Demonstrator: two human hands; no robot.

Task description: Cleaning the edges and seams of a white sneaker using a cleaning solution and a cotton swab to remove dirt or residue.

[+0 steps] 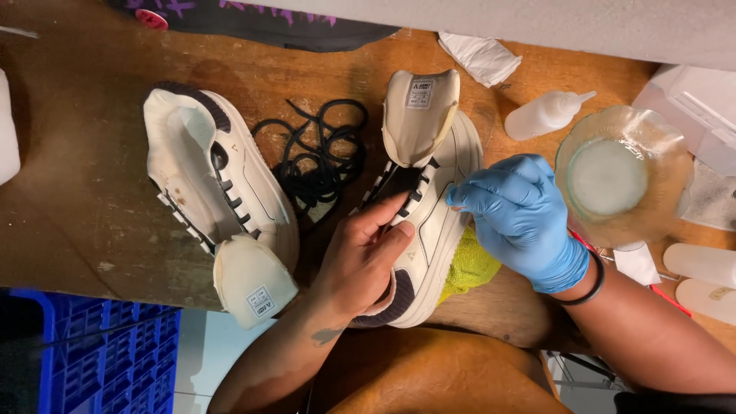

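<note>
A cream sneaker (437,176) with its tongue pulled out lies on the wooden bench (92,207), laces removed. My bare left hand (360,257) grips its heel and side, with the fingers reaching into the opening. My right hand (521,215), in a blue glove, presses its fingertips against the shoe's side near the eyelets; whatever it may pinch there is hidden. A yellow-green cloth (469,268) lies under the shoe. The second cream sneaker (215,192) rests to the left, tongue out too. Black laces (318,153) lie tangled between the two shoes.
A glass bowl (621,176) of cloudy liquid stands right of my gloved hand. Behind it lie a small squeeze bottle (544,115) and crumpled white tissue (479,55). Two white bottles (701,264) sit at the right edge. A blue plastic crate (92,353) is below the bench.
</note>
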